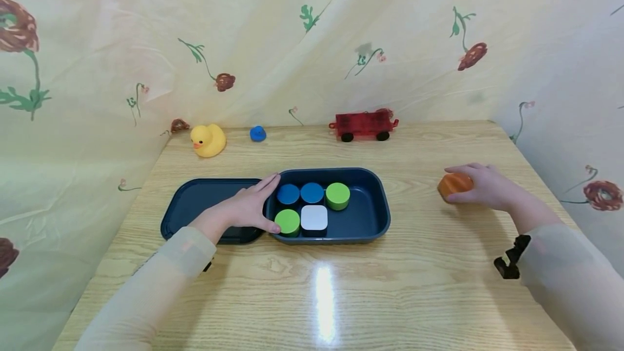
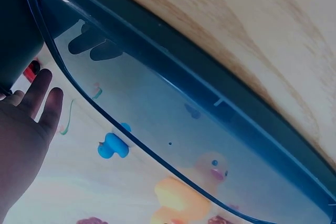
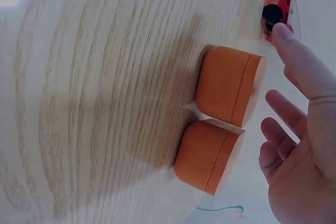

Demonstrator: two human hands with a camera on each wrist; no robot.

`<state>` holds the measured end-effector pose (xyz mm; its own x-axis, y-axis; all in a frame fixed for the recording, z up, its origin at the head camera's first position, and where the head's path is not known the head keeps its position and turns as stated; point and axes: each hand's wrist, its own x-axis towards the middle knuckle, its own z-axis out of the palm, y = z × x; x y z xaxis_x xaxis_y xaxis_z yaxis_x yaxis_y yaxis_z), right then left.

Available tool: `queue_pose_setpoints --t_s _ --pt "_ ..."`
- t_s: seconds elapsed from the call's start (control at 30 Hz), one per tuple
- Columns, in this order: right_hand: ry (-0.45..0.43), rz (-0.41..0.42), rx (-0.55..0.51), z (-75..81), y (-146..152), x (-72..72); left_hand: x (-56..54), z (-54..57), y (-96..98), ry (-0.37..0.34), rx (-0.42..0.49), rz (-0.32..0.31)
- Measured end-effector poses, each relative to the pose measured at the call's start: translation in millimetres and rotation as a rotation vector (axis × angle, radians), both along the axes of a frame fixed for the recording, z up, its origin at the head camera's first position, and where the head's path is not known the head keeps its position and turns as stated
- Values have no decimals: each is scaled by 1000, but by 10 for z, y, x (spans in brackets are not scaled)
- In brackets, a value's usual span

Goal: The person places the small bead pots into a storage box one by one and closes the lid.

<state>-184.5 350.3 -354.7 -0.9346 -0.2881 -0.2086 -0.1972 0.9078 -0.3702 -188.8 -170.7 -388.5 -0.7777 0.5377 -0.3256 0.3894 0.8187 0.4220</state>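
In the head view, my left hand (image 1: 248,205) lies with straight fingers along the left end of a dark blue tub (image 1: 361,239). Its thumb reaches over the rim beside a green-topped round container (image 1: 287,222). Also inside the tub are two blue-topped round containers (image 1: 312,193), another green-topped one (image 1: 338,195) and a white-topped squarish one (image 1: 314,216). On the right, my right hand (image 1: 480,184) is spread around orange objects (image 1: 455,184). The right wrist view shows two orange rounded boxes (image 3: 223,85) side by side, with the relaxed fingers apart from them.
A dark blue lid or tray (image 1: 195,207) lies left of the tub. Along the back edge stand a yellow duck (image 1: 209,141), a small blue duck (image 1: 258,134) and a red toy wagon (image 1: 364,125). Flowered cloth hangs behind the wooden table (image 1: 390,297).
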Motion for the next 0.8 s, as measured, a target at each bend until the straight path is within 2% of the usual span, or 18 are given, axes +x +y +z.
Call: queue_pose_setpoints --t_s 0.5,0.8 --pt "9 23 72 -102 119 -83 -5 -16 -1 -5 1 4" --pt "48 22 60 -154 67 -85 -2 -21 -11 -5 5 8"
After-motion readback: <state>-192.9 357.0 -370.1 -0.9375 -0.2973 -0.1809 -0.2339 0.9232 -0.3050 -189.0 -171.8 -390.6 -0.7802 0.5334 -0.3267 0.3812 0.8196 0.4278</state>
